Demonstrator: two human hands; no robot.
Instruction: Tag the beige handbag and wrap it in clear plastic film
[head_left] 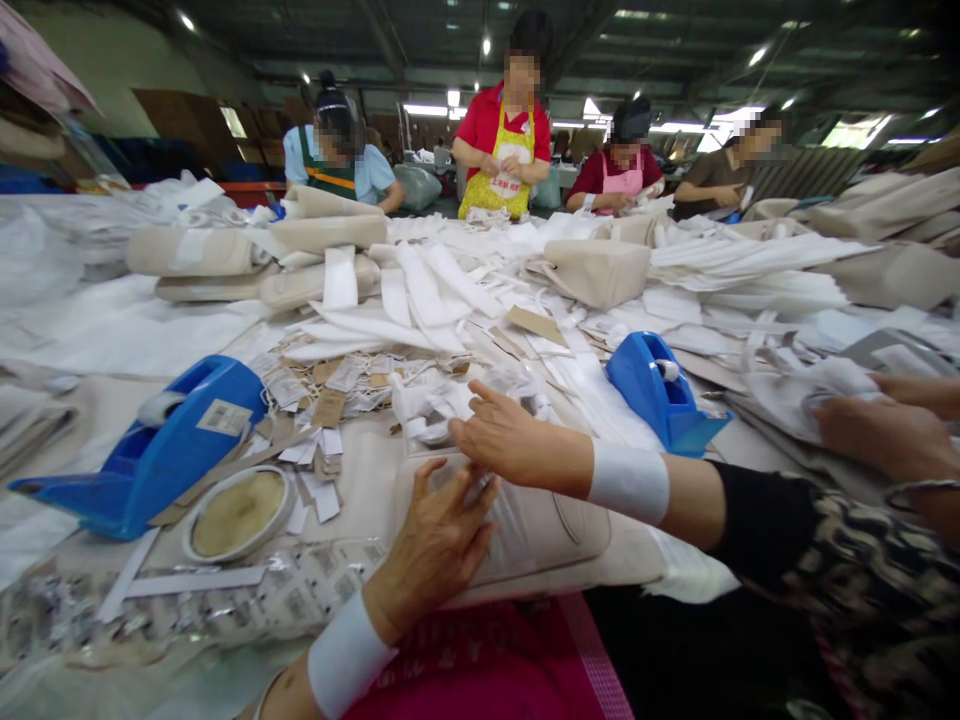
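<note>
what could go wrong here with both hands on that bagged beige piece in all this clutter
The left hand presses the clear-bagged beige piece that overhangs the table's near edge; it could slide off. The right hand reaches among loose white strips and paper tags, which could get swept aside. The blue tape dispenser sits close to that forearm and might get knocked.
</note>
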